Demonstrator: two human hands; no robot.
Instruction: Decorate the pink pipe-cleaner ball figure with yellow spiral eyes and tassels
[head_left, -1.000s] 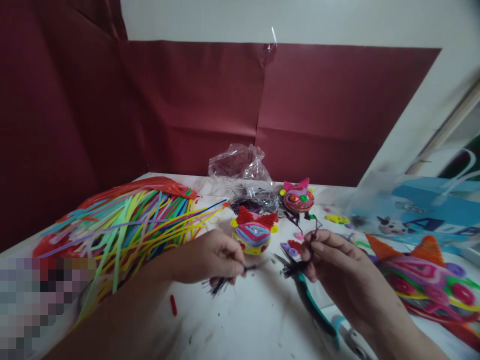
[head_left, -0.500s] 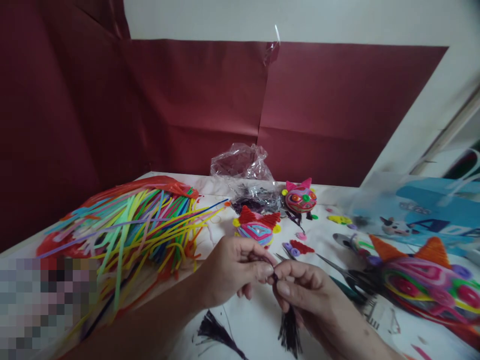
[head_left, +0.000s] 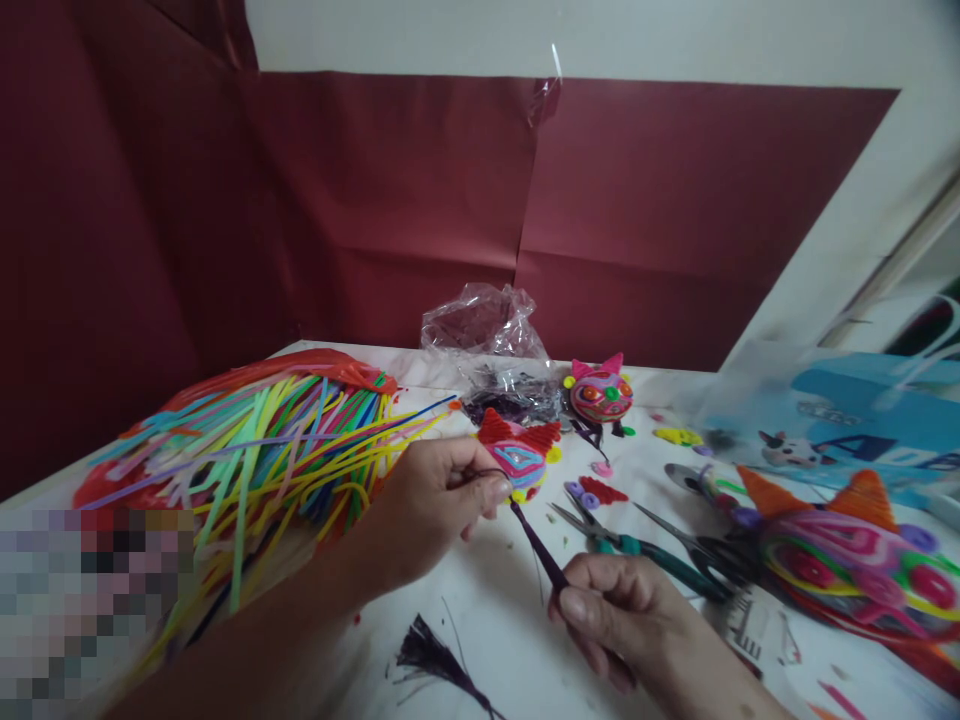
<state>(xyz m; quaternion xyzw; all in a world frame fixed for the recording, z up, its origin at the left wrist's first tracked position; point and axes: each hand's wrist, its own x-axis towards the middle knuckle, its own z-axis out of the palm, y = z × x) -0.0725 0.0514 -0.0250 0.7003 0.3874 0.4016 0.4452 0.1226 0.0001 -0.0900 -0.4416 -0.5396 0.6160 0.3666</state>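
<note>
While dark red paper (head_left: pixel 405 180) is covering much of the wall, a white worktop (head_left: pixel 525 640) is spreading below it, its near edge running out of view. At left, a pile of fuzzy stems (head_left: pixel 262 440) is spilling from a red plastic bag (head_left: pixel 300 362), and a pixelated patch (head_left: pixel 90 610) is hiding whatever is lying at the lower corner. At right, a blue bag (head_left: pixel 892 405) is being cut off by the picture's edge, and in front of it a big animal face (head_left: pixel 832 560) with orange ears is lying. Farther back, a clear plastic bag (head_left: pixel 487 330) is holding dark strands, too tangled to tell apart.

The left hand (head_left: pixel 442 505) is pinching the thin end of a held tassel (head_left: pixel 541 550), its tip hidden; the right hand (head_left: pixel 626 615) is closing round the thicker part, so the fringe is lying out of sight. The tassel is slanting taut between them.

Black scissors (head_left: pixel 701 545) are lying beside teal-handled pliers (head_left: pixel 645 550), their handles blurring into shadow. A red-eared face (head_left: pixel 521 460) is sitting behind the left hand, partly covered; a pink-eared face (head_left: pixel 600 392) is resting beyond. A loose tassel (head_left: pixel 433 650) is lying nearby, its end being cut off below. Purple coils (head_left: pixel 589 499) are touching a red scrap (head_left: pixel 606 490).
</note>
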